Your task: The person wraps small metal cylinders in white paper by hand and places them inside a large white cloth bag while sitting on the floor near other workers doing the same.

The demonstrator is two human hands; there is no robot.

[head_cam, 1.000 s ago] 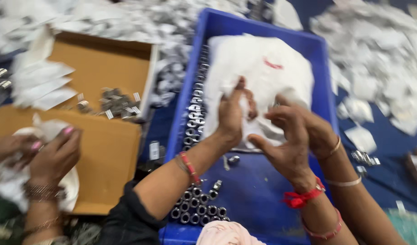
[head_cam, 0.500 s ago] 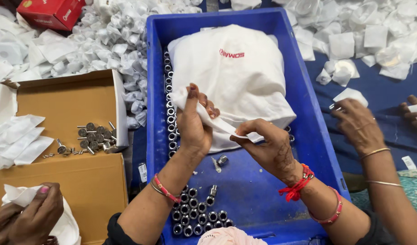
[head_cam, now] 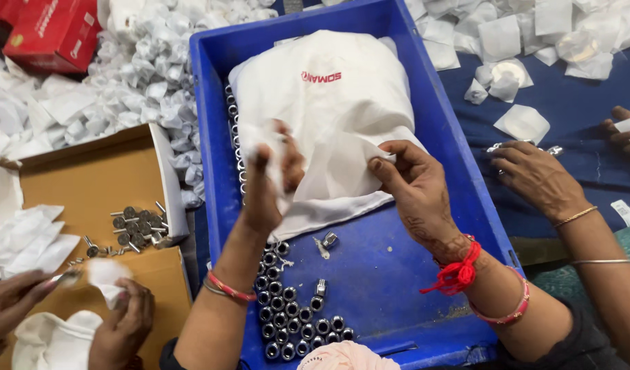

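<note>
White tissue sheet (head_cam: pixel 339 168) pinched between left hand (head_cam: pixel 267 181) and right hand (head_cam: pixel 414 185) over blue crate (head_cam: pixel 390 274); wrapped pile (head_cam: pixel 143 82) large, rows of bare metal nuts (head_cam: pixel 287 318) left.

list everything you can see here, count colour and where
crate: one, blue plastic, centre
cloth bag: one, white with red print, in the crate's far half
metal fittings: many, silver, in rows along the crate's left wall and near end
loose fittings: two or three, silver, on the crate floor
paper sheet: one, white, between the two hands over the crate
cardboard box: one, brown, left of the crate
screws: a small heap, grey, in that box
paper-wrapped pieces: a great many, white, far left and far right
red carton: one, top left
co-workers' hands: several, at both edges
left hand: grip closed on the paper
right hand: pinching the paper's edge
</note>
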